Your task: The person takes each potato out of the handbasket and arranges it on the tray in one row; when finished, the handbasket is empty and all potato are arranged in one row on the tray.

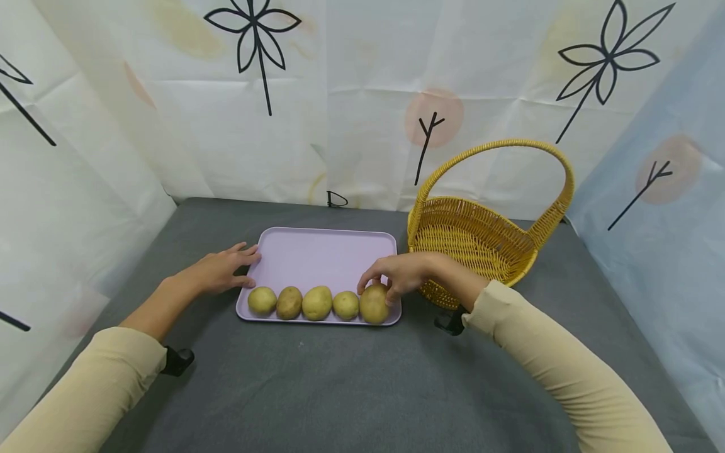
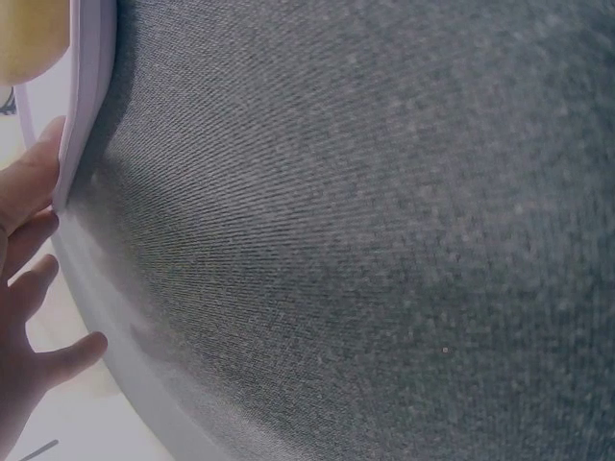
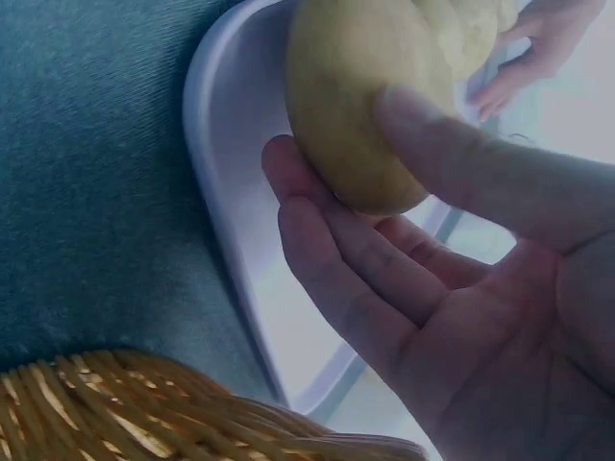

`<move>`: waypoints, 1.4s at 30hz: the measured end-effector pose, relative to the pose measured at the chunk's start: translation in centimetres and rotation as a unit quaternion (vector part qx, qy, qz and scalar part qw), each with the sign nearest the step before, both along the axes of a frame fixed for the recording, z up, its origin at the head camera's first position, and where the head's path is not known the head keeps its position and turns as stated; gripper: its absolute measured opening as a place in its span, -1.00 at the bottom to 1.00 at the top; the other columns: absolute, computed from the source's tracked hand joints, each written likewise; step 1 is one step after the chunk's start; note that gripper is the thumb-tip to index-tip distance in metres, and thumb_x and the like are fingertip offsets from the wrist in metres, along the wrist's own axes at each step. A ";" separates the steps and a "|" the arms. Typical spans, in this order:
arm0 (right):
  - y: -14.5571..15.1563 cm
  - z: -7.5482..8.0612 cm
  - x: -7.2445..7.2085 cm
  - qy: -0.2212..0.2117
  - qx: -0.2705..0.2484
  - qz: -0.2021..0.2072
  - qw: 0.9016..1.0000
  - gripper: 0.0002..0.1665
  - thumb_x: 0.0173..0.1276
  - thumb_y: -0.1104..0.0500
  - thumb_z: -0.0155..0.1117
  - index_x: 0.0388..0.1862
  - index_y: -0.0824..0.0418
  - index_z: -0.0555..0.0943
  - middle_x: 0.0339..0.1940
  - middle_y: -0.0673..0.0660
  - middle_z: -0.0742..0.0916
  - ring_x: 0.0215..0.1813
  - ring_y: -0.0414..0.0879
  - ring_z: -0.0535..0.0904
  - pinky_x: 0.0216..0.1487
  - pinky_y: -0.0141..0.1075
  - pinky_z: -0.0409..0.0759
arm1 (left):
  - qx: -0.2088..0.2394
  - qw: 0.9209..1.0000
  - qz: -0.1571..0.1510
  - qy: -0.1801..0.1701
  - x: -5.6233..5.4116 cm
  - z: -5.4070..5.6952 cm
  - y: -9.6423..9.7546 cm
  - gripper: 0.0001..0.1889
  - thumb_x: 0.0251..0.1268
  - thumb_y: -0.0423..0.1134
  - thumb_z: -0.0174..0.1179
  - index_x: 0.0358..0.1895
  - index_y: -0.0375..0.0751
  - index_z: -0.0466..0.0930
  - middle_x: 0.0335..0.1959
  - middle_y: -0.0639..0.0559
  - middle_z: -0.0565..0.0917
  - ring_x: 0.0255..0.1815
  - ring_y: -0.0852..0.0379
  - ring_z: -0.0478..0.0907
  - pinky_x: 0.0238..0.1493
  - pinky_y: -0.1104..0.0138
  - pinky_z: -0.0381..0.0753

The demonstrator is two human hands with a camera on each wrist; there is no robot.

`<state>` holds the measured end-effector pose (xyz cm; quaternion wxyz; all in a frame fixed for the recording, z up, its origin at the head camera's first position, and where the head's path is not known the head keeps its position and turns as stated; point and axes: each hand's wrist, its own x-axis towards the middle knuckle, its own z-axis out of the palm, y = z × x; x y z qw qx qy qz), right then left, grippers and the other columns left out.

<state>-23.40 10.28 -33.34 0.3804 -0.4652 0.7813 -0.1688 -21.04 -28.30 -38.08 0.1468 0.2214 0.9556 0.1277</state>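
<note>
Several potatoes lie in a row along the near edge of a lilac tray (image 1: 317, 258). At the row's right end my right hand (image 1: 404, 272) holds the largest potato (image 1: 374, 304) between thumb and fingers. In the right wrist view the thumb presses one side of that potato (image 3: 351, 106), and the fingertips lie against its underside. My left hand (image 1: 223, 270) rests at the tray's left edge with spread fingers. The left wrist view shows its thumb (image 2: 34, 178) on the tray rim (image 2: 86, 106). Nearest this hand is the leftmost potato (image 1: 262, 301).
A yellow wicker basket (image 1: 470, 236) with a tall arched handle stands right of the tray, partly behind my right forearm. Dark grey cloth (image 1: 317, 384) covers the table. Patterned white curtains (image 1: 351, 113) hang behind and at the sides.
</note>
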 end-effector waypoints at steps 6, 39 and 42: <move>0.0 -0.2 0.2 0.036 0.034 -0.036 0.998 -0.28 0.18 0.49 0.33 0.36 0.29 0.45 0.16 0.26 0.62 0.12 0.02 0.58 0.13 -0.25 0.55 | 0.002 1.000 -0.002 -0.003 -0.2 -0.1 0.0 -0.26 0.31 -0.07 0.31 0.43 -0.42 0.30 0.50 -0.41 0.17 0.51 -0.49 -0.02 0.20 -0.49 0.08; 15.8 8.2 5.5 0.130 -0.055 -0.204 0.969 -0.45 0.48 0.06 0.24 0.40 0.11 0.43 0.17 0.08 0.64 0.13 -0.07 0.61 0.08 -0.15 0.60 | -0.026 0.999 -0.020 0.021 -0.4 0.2 -0.2 -0.26 0.28 0.01 0.32 0.39 -0.40 0.38 0.47 -0.37 0.26 0.48 -0.47 0.10 0.21 -0.41 0.20; 19.0 8.7 6.1 0.153 -0.065 -0.234 0.958 -0.47 0.49 0.11 0.23 0.40 0.10 0.44 0.16 0.04 0.64 0.13 -0.16 0.59 0.05 -0.23 0.61 | -0.029 0.999 -0.018 0.020 -0.4 0.3 0.0 -0.26 0.28 0.02 0.33 0.40 -0.39 0.38 0.47 -0.37 0.26 0.47 -0.47 0.11 0.21 -0.41 0.19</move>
